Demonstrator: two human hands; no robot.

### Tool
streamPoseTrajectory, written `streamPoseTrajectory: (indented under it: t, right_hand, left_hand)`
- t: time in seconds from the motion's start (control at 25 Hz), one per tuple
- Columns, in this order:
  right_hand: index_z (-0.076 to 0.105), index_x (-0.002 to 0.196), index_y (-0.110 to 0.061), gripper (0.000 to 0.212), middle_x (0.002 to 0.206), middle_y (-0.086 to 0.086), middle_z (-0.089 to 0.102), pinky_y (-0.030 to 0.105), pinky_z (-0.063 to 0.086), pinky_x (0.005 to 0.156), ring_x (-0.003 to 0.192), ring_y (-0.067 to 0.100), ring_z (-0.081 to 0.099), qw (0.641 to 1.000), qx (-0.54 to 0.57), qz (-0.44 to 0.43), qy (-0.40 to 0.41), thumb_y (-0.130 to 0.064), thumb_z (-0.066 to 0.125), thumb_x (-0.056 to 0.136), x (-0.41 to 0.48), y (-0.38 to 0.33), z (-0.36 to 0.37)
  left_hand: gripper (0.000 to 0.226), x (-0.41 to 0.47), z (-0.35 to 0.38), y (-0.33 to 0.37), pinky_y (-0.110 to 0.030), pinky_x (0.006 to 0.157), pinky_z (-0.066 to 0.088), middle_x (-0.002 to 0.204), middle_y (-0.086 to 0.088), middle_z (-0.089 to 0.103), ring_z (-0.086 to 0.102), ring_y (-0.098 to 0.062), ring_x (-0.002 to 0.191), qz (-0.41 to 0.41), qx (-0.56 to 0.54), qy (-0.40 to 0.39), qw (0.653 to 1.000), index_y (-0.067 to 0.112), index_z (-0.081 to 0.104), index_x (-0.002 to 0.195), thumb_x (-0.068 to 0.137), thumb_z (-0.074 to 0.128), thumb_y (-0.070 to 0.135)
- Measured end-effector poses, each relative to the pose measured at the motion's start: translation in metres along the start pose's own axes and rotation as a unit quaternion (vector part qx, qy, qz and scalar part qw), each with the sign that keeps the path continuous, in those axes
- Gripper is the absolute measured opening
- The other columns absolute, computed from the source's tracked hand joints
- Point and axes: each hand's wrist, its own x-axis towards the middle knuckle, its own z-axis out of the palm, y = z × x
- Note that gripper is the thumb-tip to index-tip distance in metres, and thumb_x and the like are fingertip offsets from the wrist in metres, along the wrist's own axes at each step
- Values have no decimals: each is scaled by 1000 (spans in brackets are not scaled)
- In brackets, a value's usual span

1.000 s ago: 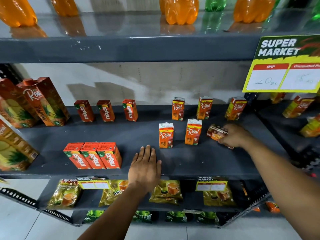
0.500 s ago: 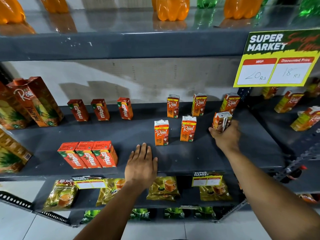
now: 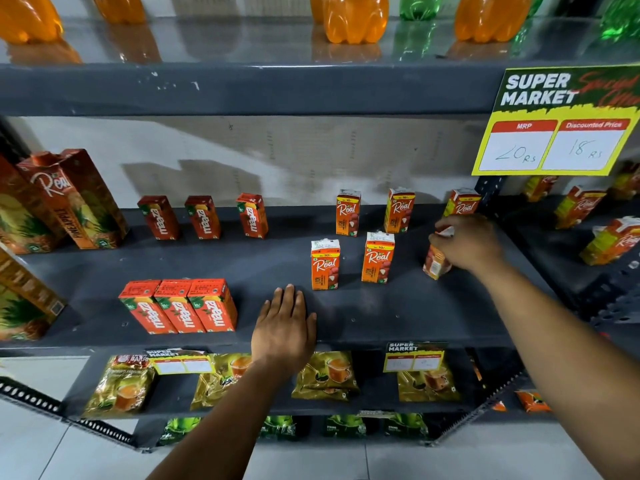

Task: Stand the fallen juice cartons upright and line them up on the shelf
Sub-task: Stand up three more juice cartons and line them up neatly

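Note:
On the dark grey shelf [image 3: 398, 317], my right hand [image 3: 467, 242] grips the top of a small orange Real juice carton [image 3: 435, 263], which stands upright at the right end of a front row. Two more Real cartons [image 3: 325, 265] [image 3: 377, 257] stand upright to its left. Behind them stand three Real cartons [image 3: 348, 213] [image 3: 399, 210] [image 3: 462, 202] in a back row, the rightmost partly hidden by my hand. My left hand [image 3: 284, 329] lies flat, palm down, on the shelf's front edge, holding nothing.
Three red Maaza cartons [image 3: 180, 306] stand together front left, three more [image 3: 204, 218] spaced at the back. Large Real pineapple cartons [image 3: 72, 199] fill the left end. A yellow price sign [image 3: 561, 123] hangs top right. Tea packets [image 3: 325, 375] lie on the lower shelf; bottles [image 3: 349, 17] stand above.
My right hand turned the fallen Real carton upright and set it down in line with the two front cartons. My left hand stayed flat on the shelf edge.

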Motion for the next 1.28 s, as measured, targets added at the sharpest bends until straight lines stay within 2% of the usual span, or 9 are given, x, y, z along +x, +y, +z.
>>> streamPoseTrajectory:
  t: [0.12, 0.32, 0.48, 0.6, 0.68, 0.84, 1.0, 1.2, 1.28]
  right_hand:
    - [61, 113, -26, 47, 123, 2, 62, 25, 40, 81, 113, 22, 56, 993, 76, -2, -91, 1, 65, 75, 8, 1, -14]
    - [51, 117, -18, 63, 129, 9, 59, 22, 47, 70, 109, 12, 56, 955, 264, -25, -136, 27, 51, 73, 3, 16, -16]
    - [52, 125, -31, 68, 133, 2, 55, 26, 49, 78, 116, 16, 55, 937, 318, -33, -141, 17, 60, 77, -3, 27, -10]
    - [56, 124, -28, 41, 128, 5, 58, 34, 46, 87, 115, 23, 57, 885, 460, 25, -61, -17, 68, 87, -5, 31, 0]
    - [57, 126, -26, 44, 125, 5, 63, 38, 47, 90, 111, 23, 61, 845, 523, 100, -39, -45, 64, 86, -4, 29, 6]
    - [60, 113, -31, 35, 119, 5, 66, 47, 46, 98, 106, 23, 63, 809, 544, 216, -51, -50, 66, 83, -13, 16, 30]
    - [61, 106, -27, 38, 103, 4, 69, 37, 51, 78, 97, 23, 66, 783, 564, 262, 13, -47, 71, 76, -27, -21, 54]
    - [60, 94, -31, 28, 78, -9, 75, 27, 49, 59, 72, 8, 72, 781, 583, 224, 15, -51, 69, 76, -39, -56, 73]
    - [56, 91, -34, 25, 74, -11, 74, 19, 51, 51, 69, 4, 72, 781, 590, 203, 19, -50, 69, 77, -43, -61, 76]
  left_hand:
    - [65, 0, 0, -1, -38, 118, 7, 161, -9, 17, 10, -25, 148, 2, -5, 3, 1000, 10, 21, 150, 97, 12, 48]
    - [65, 1, 3, -2, -38, 118, 9, 160, -9, 21, 13, -25, 148, -1, 5, 12, 1000, 10, 25, 149, 97, 13, 47]
    - [64, 1, 3, -3, -37, 118, 7, 161, -9, 19, 11, -24, 148, -1, 3, 9, 1000, 10, 23, 149, 98, 17, 47]
    - [69, 1, -1, -2, -37, 118, 11, 160, -8, 22, 14, -23, 148, -14, -102, 35, 994, 12, 22, 150, 96, 22, 55]
    - [79, 6, -13, 5, -36, 115, 18, 159, -3, 26, 22, -19, 145, -87, -306, 63, 946, 19, 24, 150, 89, 29, 69]
    - [83, 44, -38, 31, -23, 100, 36, 150, 1, 39, 42, -8, 126, -175, -679, 33, 712, 26, 28, 147, 79, 52, 68]
    - [35, 73, -36, 58, -40, 93, 51, 117, 1, 62, 59, -20, 110, -170, -681, 29, 711, 31, 51, 121, 90, 56, 48]
    - [20, 88, -38, 79, -23, 66, 55, 109, 2, 61, 63, -12, 95, -142, -715, 5, 685, 31, 47, 111, 95, 52, 42]
    - [30, 91, -37, 89, -27, 72, 56, 116, -5, 61, 64, -16, 98, -137, -712, -13, 689, 22, 43, 120, 96, 51, 40]
